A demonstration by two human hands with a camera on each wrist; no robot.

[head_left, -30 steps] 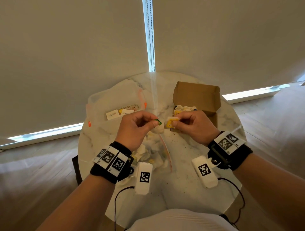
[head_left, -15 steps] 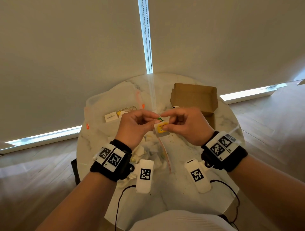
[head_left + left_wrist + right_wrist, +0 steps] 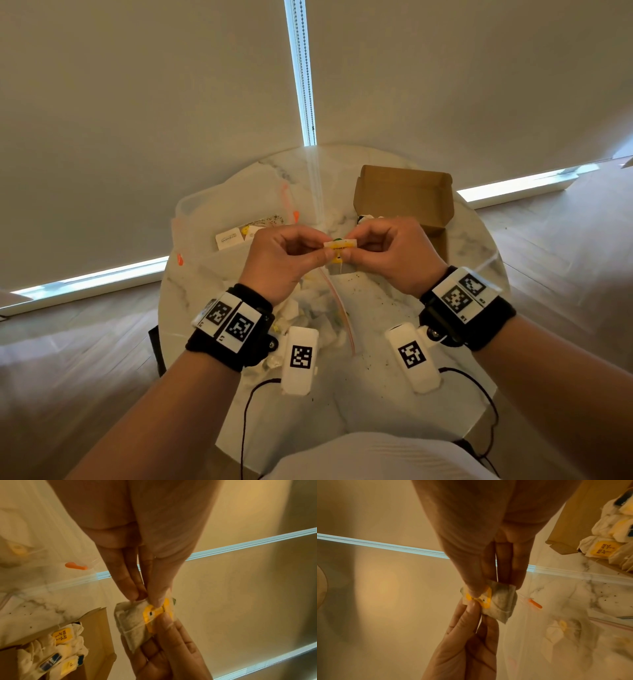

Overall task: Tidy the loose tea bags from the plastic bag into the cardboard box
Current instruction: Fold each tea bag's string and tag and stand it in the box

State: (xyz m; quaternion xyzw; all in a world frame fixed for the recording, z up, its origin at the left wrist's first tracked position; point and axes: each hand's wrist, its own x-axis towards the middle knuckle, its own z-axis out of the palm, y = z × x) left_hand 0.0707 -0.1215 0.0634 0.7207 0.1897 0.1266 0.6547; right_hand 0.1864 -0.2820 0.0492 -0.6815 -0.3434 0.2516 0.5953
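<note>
Both grips, left hand (image 3: 284, 260) and right hand (image 3: 390, 253), are pinching one tea bag (image 3: 135, 623) together above the desk (image 3: 376, 308), near the box (image 3: 404, 195).

Each bare forearm carries a wide black fabric wristband (image 3: 230, 334), the right one (image 3: 474, 313) matching the left. On top of each band sits a white plate printed with two black-and-white square code markers; small dark digits show at the plate corners, too small to read. From each band, toward 6 o'clock, juts a rounded white plastic pod (image 3: 300, 359), its mate (image 3: 412, 356) on the right, each bearing one more square marker and fixed by a dark bracket with a silvery screw. A thin black cable (image 3: 245, 421) trails from each pod. At 6 o'clock a white ribbed garment (image 3: 370, 459) covers the torso.
</note>
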